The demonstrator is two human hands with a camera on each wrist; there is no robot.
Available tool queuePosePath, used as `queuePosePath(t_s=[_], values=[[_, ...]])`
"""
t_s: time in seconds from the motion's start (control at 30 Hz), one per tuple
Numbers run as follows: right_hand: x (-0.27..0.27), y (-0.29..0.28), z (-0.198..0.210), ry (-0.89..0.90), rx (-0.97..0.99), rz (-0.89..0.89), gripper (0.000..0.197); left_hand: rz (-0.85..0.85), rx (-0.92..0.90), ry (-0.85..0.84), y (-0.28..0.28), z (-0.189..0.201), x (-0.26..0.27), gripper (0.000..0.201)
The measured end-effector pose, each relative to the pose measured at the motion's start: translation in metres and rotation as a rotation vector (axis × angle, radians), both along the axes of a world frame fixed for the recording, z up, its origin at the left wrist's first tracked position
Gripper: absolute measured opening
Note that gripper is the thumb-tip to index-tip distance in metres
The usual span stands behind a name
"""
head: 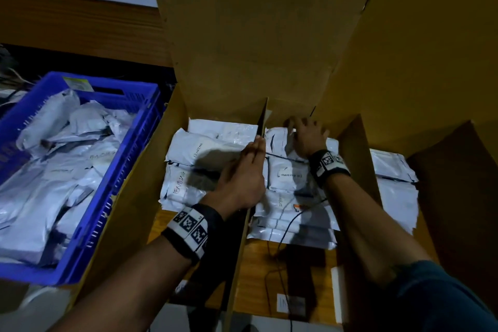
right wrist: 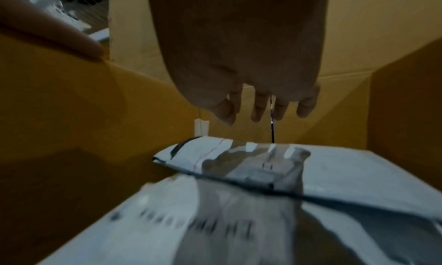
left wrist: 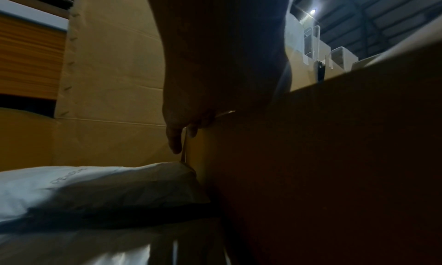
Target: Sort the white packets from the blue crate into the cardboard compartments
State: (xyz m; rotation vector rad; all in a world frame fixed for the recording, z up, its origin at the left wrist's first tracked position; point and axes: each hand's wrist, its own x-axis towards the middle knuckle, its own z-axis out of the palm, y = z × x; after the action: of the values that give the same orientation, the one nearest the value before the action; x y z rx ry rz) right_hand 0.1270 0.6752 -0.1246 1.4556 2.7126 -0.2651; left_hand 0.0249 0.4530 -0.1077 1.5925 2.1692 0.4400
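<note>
While the top white packet [head: 289, 174] lies flat on the pile in the middle cardboard compartment, just under the right hand [head: 307, 137], nothing is gripped: the fingers [right wrist: 257, 108] are spread and relaxed above the far end of the pile. The left hand [head: 242, 175] is laid with straight fingers along the top edge of the cardboard divider [head: 244, 237] just left of that pile. Slippage is the likeliest trouble, since the glossy packets are stacked unevenly and could slide toward the near, bare part of the compartment if pushed. The divider could be bent or shifted by the left hand's weight, letting the "PENDING" packets [head: 188, 167] beyond it mix in. More packets remain in the blue crate [head: 89, 213] further left.
</note>
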Motion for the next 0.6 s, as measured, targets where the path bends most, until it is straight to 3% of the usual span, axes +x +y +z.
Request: queuePosePath(t_s=[0.1,0.3,0.47,0.6], values=[[0.011,-0.020,-0.019,0.164,0.058,-0.062,0.046,0.021,-0.007,-0.012,-0.001,0.001,0.001,0.089],[0.028,-0.025,-0.051,-0.052,-0.154,0.131,0.055,0.016,-0.012,0.023,-0.001,0.010,0.003,0.088],[0.052,-0.070,-0.032,0.387,-0.061,0.131,0.050,0.012,0.020,0.016,0.000,0.002,0.001,0.081],[0.074,-0.154,-0.020,0.560,-0.095,0.132,0.038,0.050,0.131,-0.065,-0.005,0.012,0.003,0.070]])
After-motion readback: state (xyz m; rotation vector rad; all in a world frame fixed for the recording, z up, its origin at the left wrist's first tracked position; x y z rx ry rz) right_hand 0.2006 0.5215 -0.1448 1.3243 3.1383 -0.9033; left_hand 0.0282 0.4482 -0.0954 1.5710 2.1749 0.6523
